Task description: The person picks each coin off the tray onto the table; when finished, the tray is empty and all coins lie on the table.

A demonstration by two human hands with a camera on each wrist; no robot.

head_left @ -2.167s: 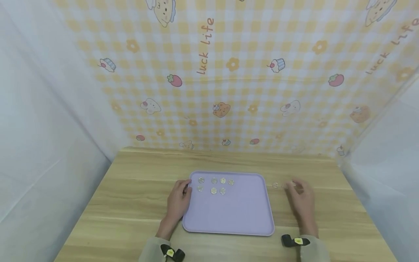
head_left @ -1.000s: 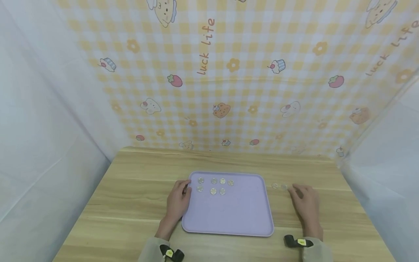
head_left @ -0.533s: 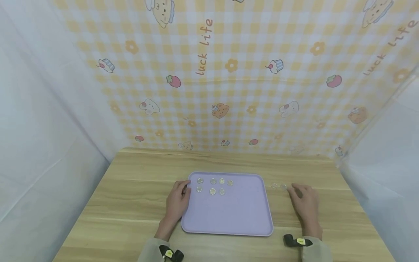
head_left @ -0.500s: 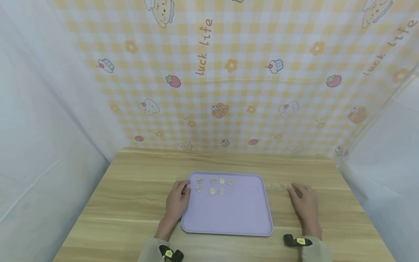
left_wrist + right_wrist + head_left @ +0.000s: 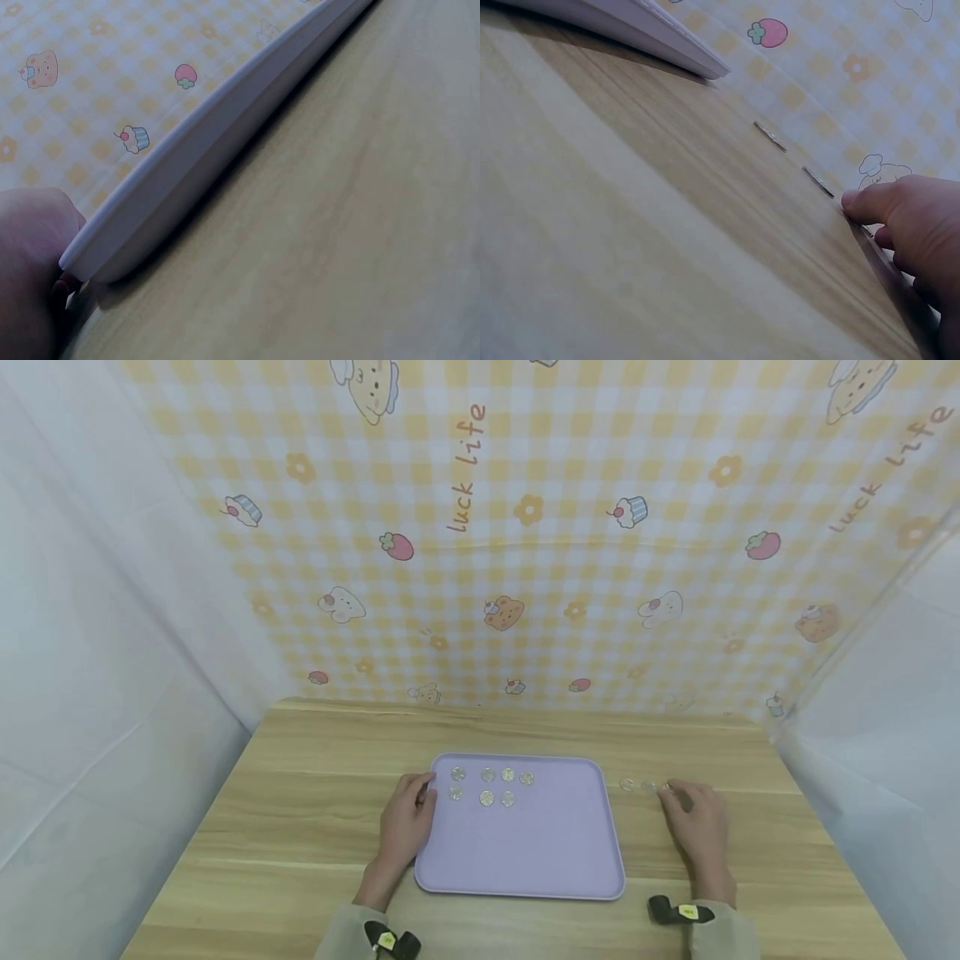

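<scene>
Head view: the right hand (image 5: 699, 827) has its grip low over the tabletop (image 5: 712, 743), thumb and fingertip pinching one coin (image 5: 667, 787) between them. Just beside lie two loose coins (image 5: 649, 787), lined up toward the lilac tray (image 5: 540, 852). Its raised rim stands between these and seven inner coins (image 5: 507, 774). The left hand (image 5: 403, 822) clasps the tray's left edge; behind hangs checked cloth (image 5: 555, 568).
</scene>
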